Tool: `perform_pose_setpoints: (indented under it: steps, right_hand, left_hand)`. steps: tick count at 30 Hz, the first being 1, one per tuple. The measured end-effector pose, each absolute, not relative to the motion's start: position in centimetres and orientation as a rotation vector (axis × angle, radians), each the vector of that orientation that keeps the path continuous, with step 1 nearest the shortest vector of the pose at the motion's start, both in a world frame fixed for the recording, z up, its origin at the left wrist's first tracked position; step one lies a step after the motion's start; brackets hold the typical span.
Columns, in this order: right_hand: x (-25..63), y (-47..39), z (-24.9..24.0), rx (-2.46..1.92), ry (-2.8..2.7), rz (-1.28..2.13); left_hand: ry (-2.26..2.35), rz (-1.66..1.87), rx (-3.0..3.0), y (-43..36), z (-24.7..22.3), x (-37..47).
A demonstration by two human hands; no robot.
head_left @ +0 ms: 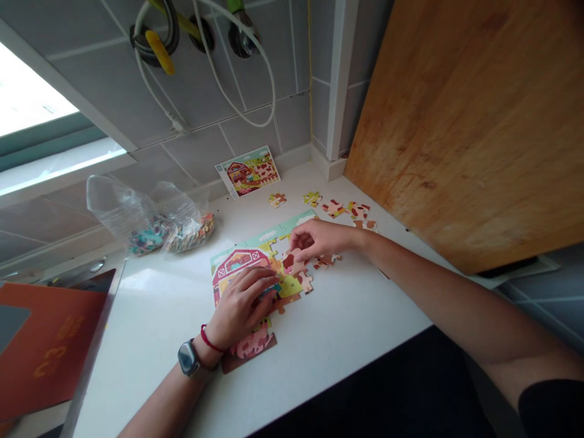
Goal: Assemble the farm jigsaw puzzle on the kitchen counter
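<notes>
As hands (241, 301) (314, 238) touch it, puzzle (291, 285), roof (241, 263) toward wall (292, 125), long axis unclear

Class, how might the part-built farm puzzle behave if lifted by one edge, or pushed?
Lifted, the part-built puzzle would probably sag or break at its seams, being thin pieces only interlocked. Pushed, it would likely slide, since it lies flat on a smooth-looking white worktop. Its uneven, unfinished edge might shed pieces first.

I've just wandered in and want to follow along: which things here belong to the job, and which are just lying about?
Belong: part-built puzzle, loose pieces, picture card.
Seemingly just lying about: bagged pieces (perhaps for later), white cable, orange item.
</notes>
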State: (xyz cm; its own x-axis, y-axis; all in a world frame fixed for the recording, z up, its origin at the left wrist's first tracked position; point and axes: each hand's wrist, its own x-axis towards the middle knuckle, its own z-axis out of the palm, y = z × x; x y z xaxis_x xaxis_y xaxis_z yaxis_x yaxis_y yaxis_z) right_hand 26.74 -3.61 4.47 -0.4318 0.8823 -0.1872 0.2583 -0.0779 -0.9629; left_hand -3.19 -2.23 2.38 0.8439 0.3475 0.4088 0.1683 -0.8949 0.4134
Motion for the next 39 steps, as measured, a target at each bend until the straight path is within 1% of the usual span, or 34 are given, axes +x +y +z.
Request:
perform_pose_setpoints:
  steps: [6, 13, 18, 20, 22, 27, 39]
  right_hand:
    - [28.5, -4.3, 6.0, -1.301, -1.892, 1.636]
    - [30.4, -4.8, 7.3, -1.427, -1.839, 1.838]
    - [30.1, -4.3, 6.5, -1.440, -1.718, 1.525]
    - [30.0, -4.2, 6.0, -1.495, -1.714, 1.508]
    - [30.0, -4.2, 5.6, -1.565, -1.775, 1.480]
    - [29.1, -4.1, 5.8, -1.682, -1.953, 1.212]
    - [28.1, -4.0, 6.2, -1.679, -2.035, 1.076]
  left_hand:
    - [0.401, 0.634, 2.633, -2.1, 2.3, -3.1]
    - [0.394, 0.614, 2.620, -2.0, 2.1, -3.3]
    - [0.392, 0.611, 2.612, -2.0, 2.2, -3.3]
    - [0.390, 0.622, 2.614, -2.0, 2.3, -3.2]
    - [0.391, 0.636, 2.616, -2.1, 2.3, -3.2]
    - [0.404, 0.640, 2.611, -2.0, 2.1, -3.3]
    - [0.406, 0.611, 2.620, -2.0, 1.7, -3.5]
